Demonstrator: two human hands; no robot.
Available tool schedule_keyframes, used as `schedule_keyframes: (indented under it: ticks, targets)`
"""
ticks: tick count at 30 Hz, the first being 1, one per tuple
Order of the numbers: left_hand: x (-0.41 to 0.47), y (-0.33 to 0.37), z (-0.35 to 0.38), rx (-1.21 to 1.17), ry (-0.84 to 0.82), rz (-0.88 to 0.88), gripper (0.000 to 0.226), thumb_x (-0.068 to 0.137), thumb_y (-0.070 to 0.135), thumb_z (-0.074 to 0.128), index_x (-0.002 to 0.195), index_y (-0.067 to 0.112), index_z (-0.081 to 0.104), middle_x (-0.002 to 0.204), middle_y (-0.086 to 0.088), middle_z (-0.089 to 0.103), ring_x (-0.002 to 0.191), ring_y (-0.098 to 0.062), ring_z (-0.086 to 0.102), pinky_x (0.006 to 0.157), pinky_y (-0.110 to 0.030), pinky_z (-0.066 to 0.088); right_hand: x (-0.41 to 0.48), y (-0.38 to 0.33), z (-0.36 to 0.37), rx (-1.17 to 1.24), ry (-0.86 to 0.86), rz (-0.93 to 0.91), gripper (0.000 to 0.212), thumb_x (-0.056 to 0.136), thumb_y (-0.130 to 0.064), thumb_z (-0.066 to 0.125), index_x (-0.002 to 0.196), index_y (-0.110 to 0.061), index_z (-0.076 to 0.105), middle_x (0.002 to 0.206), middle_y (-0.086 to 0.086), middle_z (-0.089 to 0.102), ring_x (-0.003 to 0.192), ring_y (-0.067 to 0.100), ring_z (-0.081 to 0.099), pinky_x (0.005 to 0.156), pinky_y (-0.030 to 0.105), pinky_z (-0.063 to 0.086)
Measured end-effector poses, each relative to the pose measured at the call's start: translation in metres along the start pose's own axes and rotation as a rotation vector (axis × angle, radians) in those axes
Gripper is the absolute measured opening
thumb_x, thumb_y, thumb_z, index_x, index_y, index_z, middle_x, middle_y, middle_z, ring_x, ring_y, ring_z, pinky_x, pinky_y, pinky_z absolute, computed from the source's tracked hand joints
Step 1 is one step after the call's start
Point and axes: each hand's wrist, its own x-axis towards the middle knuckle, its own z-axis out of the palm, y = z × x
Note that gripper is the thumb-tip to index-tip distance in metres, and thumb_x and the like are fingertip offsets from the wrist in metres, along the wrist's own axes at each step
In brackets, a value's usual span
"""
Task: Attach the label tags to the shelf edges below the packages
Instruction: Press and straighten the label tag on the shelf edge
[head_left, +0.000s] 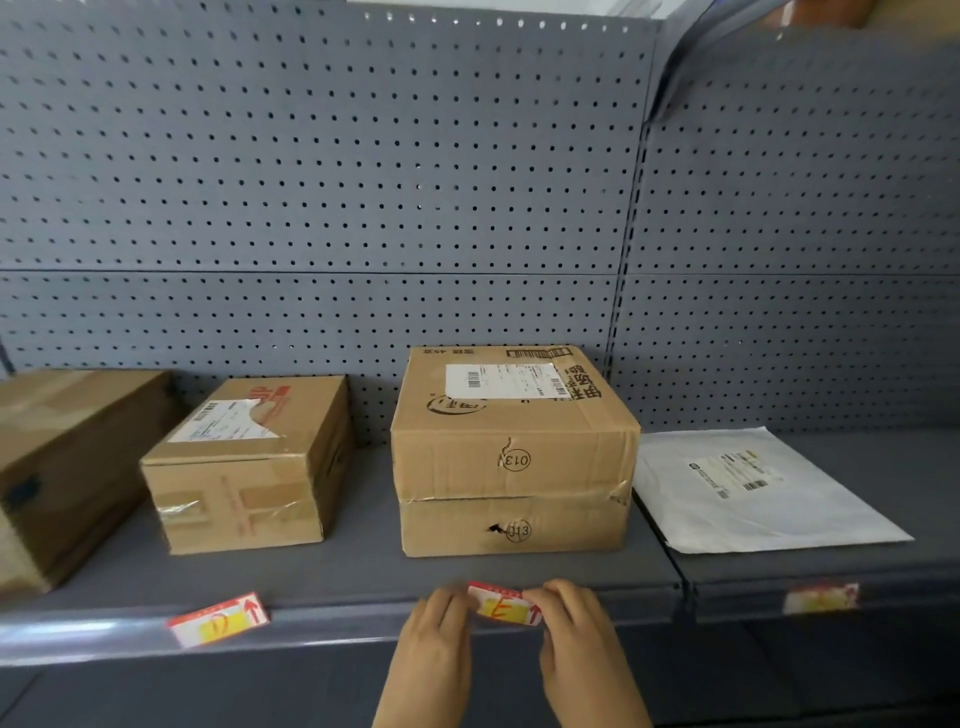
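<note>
A red, white and yellow label tag (503, 604) is pinched at both ends, pressed against the grey shelf edge (337, 618) below the stacked cardboard box marked 013 (514, 452). My left hand (439, 639) grips its left end and my right hand (576, 634) its right end. A second tag (218, 619) sits tilted on the edge below the smaller cardboard box (249, 467). A third tag (821, 597) is on the right shelf's edge below the white mailer bag (748, 493).
A larger cardboard box (57, 467) stands at the far left of the shelf. A grey pegboard back wall (363, 182) rises behind the packages. An upright (631, 260) splits the left and right shelf bays.
</note>
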Motion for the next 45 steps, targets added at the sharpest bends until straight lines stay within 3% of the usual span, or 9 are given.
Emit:
schedule_keyframes:
  ticks: [3, 8, 14, 16, 21, 29, 36, 41, 45]
  targets:
    - [0.002, 0.006, -0.002, -0.063, 0.034, -0.103, 0.040, 0.065, -0.002, 0.074, 0.096, 0.017, 0.058, 0.094, -0.004, 0.058, 0.077, -0.018, 0.060, 0.066, -0.026, 0.050, 0.002, 0.004, 0.002, -0.017, 0.002, -0.033, 0.051, 0.071, 0.000, 0.066, 0.114, -0.025, 0.057, 0.118, -0.008, 0.050, 0.109, 0.017, 0.051, 0.088, 0.028, 0.043]
    - [0.004, 0.010, 0.000, -0.067, 0.069, -0.080, 0.046, 0.062, -0.007, 0.076, 0.096, 0.017, 0.056, 0.093, -0.004, 0.055, 0.077, -0.018, 0.057, 0.068, -0.025, 0.046, 0.007, 0.006, -0.002, 0.014, 0.004, -0.064, 0.035, 0.086, -0.008, 0.054, 0.115, -0.027, 0.051, 0.119, -0.012, 0.041, 0.112, 0.007, 0.038, 0.090, 0.021, 0.037]
    - [0.002, -0.002, 0.005, 0.025, 0.115, -0.015, 0.030, 0.070, 0.007, 0.072, 0.081, 0.021, 0.047, 0.081, 0.000, 0.047, 0.060, -0.020, 0.052, 0.050, -0.031, 0.048, 0.008, 0.012, 0.002, -0.072, -0.012, -0.127, 0.050, 0.047, -0.004, 0.083, 0.082, -0.030, 0.059, 0.085, -0.014, 0.056, 0.073, 0.007, 0.055, 0.052, 0.016, 0.043]
    - [0.003, -0.005, 0.006, 0.089, 0.109, 0.002, 0.022, 0.071, 0.013, 0.067, 0.080, 0.021, 0.049, 0.080, 0.002, 0.044, 0.057, -0.020, 0.051, 0.047, -0.031, 0.046, 0.010, 0.012, 0.001, -0.106, -0.002, -0.142, 0.052, 0.039, -0.004, 0.085, 0.079, -0.028, 0.063, 0.082, -0.012, 0.057, 0.070, 0.008, 0.055, 0.051, 0.018, 0.044]
    - [0.006, -0.002, 0.007, 0.209, 0.022, -0.035, 0.042, 0.043, 0.005, 0.086, 0.072, 0.017, 0.057, 0.068, -0.004, 0.053, 0.052, -0.021, 0.051, 0.044, -0.028, 0.039, 0.015, 0.017, 0.005, -0.151, -0.006, -0.136, 0.056, 0.032, -0.004, 0.086, 0.075, -0.029, 0.062, 0.076, -0.011, 0.052, 0.067, 0.007, 0.053, 0.051, 0.015, 0.035]
    - [0.003, 0.005, 0.015, 0.205, 0.079, -0.045, 0.037, 0.053, 0.011, 0.082, 0.077, 0.020, 0.055, 0.070, -0.003, 0.049, 0.054, -0.021, 0.051, 0.047, -0.030, 0.042, 0.013, 0.023, 0.003, -0.128, 0.058, -0.121, 0.058, 0.029, 0.001, 0.085, 0.073, -0.028, 0.062, 0.074, -0.009, 0.052, 0.063, 0.009, 0.052, 0.050, 0.017, 0.031]
    - [0.001, 0.006, 0.018, 0.172, 0.077, -0.013, 0.054, 0.048, 0.012, 0.086, 0.086, 0.023, 0.048, 0.072, -0.003, 0.053, 0.057, -0.020, 0.054, 0.047, -0.029, 0.045, 0.010, 0.030, 0.007, -0.096, 0.092, -0.100, 0.059, 0.031, 0.006, 0.084, 0.077, -0.027, 0.064, 0.077, -0.009, 0.055, 0.066, 0.009, 0.055, 0.047, 0.019, 0.044]
    - [0.000, 0.009, 0.019, 0.158, 0.114, 0.008, 0.024, 0.070, 0.021, 0.057, 0.093, 0.026, 0.052, 0.084, 0.003, 0.041, 0.064, -0.017, 0.049, 0.049, -0.028, 0.044, 0.012, 0.030, 0.009, -0.100, 0.086, -0.068, 0.062, 0.030, 0.009, 0.082, 0.075, -0.027, 0.061, 0.077, -0.008, 0.053, 0.065, 0.011, 0.054, 0.045, 0.020, 0.040]
    - [-0.005, 0.013, 0.026, 0.166, 0.115, 0.008, 0.035, 0.067, 0.019, 0.043, 0.099, 0.029, 0.055, 0.090, 0.004, 0.040, 0.071, -0.015, 0.041, 0.052, -0.029, 0.044, 0.010, 0.035, 0.012, -0.073, 0.104, -0.043, 0.066, 0.028, 0.011, 0.081, 0.075, -0.029, 0.058, 0.078, -0.009, 0.052, 0.068, 0.010, 0.051, 0.047, 0.018, 0.038]
